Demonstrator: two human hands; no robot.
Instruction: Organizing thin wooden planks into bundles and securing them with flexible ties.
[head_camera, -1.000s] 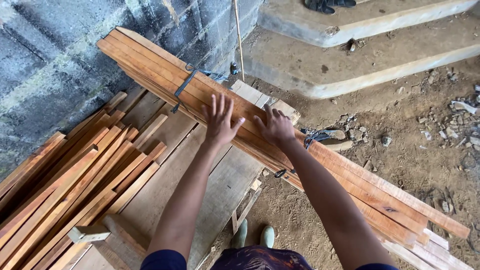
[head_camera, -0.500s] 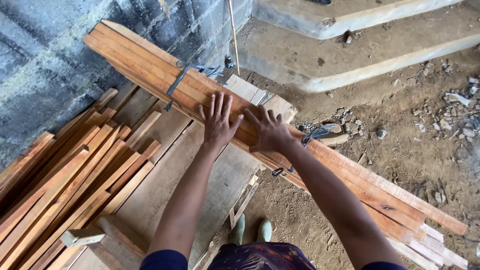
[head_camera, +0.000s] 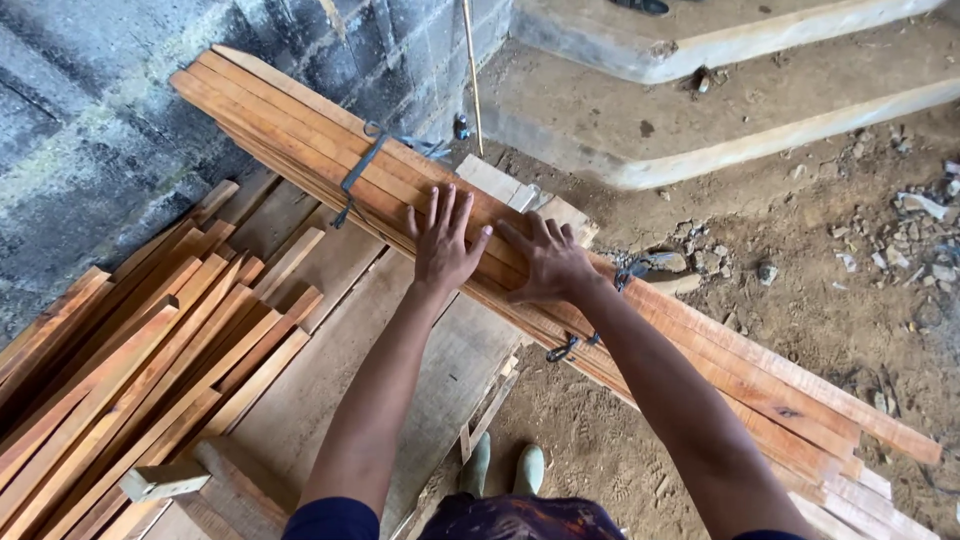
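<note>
The left hand lay flat, fingers spread wide, palm down on the bundle of long reddish boards; it pressed on the wood without closing round anything. Just beside it, the right hand rested the same way, open and flat with fingers fanned, on the top face of the same bundle, gripping nothing. The two thumbs pointed toward each other with a small gap between them.

The bundle ran slantwise from the upper left, near the grey block wall, down to the lower right over the dirt ground. A dark strap bound it to the left of the hands, and a second strap wrapped it just right of the right hand. Its middle rested on the far edge of a stack of wide pale planks, while its right part hung out over the dirt.

To the left, a loose pile of narrow slats lay fanned beside the wide planks. Concrete steps rose at the top right, with a thin stick leaning by the wall. The person's green boots showed below, on the dirt beside the plank stack's near edge.
</note>
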